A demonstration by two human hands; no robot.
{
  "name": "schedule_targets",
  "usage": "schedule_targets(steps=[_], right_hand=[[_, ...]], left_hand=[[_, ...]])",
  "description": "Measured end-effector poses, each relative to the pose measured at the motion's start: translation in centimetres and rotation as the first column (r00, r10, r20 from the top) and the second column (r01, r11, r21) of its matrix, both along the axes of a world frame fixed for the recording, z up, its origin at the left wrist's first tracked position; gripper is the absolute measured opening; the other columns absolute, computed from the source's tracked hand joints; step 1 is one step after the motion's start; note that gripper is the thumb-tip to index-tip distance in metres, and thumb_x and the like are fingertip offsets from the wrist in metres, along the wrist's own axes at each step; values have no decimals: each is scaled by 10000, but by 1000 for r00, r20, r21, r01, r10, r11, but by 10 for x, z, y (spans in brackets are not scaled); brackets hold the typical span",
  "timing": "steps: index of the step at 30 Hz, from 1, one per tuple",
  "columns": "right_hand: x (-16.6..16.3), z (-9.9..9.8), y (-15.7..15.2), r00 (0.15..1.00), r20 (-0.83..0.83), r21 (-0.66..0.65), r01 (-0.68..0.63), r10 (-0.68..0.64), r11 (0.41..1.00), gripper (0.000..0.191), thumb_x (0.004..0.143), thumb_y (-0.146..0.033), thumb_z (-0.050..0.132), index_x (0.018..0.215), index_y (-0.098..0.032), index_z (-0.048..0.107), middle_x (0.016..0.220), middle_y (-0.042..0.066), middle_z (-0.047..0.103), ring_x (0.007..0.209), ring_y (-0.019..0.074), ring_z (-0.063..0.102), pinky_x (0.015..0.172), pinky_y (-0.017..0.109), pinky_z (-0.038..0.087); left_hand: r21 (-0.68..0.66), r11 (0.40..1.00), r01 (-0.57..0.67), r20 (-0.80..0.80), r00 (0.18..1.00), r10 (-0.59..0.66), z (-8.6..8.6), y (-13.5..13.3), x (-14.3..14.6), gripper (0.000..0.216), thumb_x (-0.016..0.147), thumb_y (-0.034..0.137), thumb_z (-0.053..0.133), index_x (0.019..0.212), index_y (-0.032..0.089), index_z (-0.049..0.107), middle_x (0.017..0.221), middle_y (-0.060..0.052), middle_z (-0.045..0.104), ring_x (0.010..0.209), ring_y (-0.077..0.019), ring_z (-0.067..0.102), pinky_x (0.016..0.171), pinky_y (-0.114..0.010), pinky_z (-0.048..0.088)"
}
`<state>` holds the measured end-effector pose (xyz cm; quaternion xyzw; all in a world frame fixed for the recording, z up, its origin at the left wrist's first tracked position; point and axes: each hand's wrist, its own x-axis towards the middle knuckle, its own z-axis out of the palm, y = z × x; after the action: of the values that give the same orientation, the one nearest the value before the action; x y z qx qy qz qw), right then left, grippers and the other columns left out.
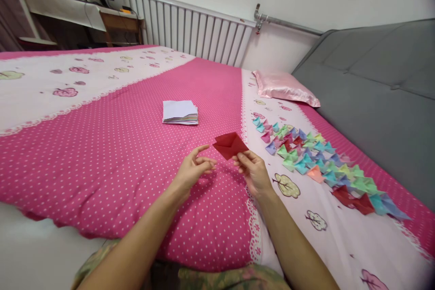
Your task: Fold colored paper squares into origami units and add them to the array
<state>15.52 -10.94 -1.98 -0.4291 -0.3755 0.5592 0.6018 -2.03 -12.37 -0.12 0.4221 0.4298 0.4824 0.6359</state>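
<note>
Head view: taking the white-topped stack of square paper sheets (178, 110) as landmark, the red folded-paper diamond (231, 144) is held to its right and nearer the person. The right hand (254, 171) pinches the diamond's lower right edge; the left hand (193, 168), empty, fingers loosely curled, is just off its left tip. Its long axis runs roughly sideways, that tip pointing left, toward the stack's near side.

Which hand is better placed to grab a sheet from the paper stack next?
Probably the left hand: it looks free and is nearer the paper stack. The right hand holds the red folded paper.
</note>
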Motion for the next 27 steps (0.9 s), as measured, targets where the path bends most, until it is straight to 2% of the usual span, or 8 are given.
schedule_targets(steps=[5,8,10,12,15,17,22,27], right_hand=[[0,-2,0,998,-23,2,-56,56,998,205,613,-284,731,738,-169,615,688,21,696,593,134,642,425,172,378],[0,-3,0,996,-2,21,-90,90,996,194,629,-283,714,757,-172,619,695,25,699,601,143,649,434,179,387],[-1,-3,-1,993,35,42,-111,109,993,186,645,-283,694,779,-171,627,707,30,699,608,150,651,444,188,391],[-1,-3,-2,990,68,73,-130,125,989,171,660,-272,674,794,-176,631,710,30,694,616,154,648,462,196,399],[-1,-4,-3,987,105,121,-135,123,983,154,659,-244,661,801,-190,639,707,17,678,619,146,628,495,209,421],[-1,-5,-3,986,129,140,-126,108,982,152,656,-233,659,804,-201,652,711,4,666,599,127,600,513,213,428],[-1,-5,-4,982,134,166,-152,130,974,193,653,-211,649,845,-223,666,793,0,664,621,117,570,562,225,433],[-1,-4,-6,976,141,207,-195,168,959,240,660,-179,602,887,-233,660,864,9,662,700,138,575,609,237,433]], left_hand=[[33,995,99,106,989,-102,6,-4,1,767,696,117,545,1378,191,203,849,-100,698,738,-194,664,703,-319,486],[63,984,164,128,977,-171,8,-6,0,780,713,131,527,1395,199,154,788,-91,708,683,-194,667,643,-302,492],[74,976,204,147,966,-213,8,-6,-1,760,714,144,530,1389,208,188,794,-90,710,665,-190,669,622,-286,492],[78,973,219,174,958,-229,7,-5,-2,691,709,167,546,1352,209,296,866,-100,704,696,-198,672,635,-286,497],[71,975,210,216,951,-220,3,-3,-2,458,719,239,562,1169,160,529,997,-125,670,777,-220,667,672,-292,502],[66,979,193,234,951,-203,2,-1,-1,345,745,301,549,1038,129,611,997,-130,667,794,-213,660,695,-290,498],[75,990,122,193,972,-135,2,-1,-1,290,774,363,541,885,129,672,860,-90,680,744,-162,629,730,-273,476],[71,997,37,73,996,-42,0,0,0,209,705,310,642,827,143,677,785,-55,662,670,-127,589,650,-231,449]])
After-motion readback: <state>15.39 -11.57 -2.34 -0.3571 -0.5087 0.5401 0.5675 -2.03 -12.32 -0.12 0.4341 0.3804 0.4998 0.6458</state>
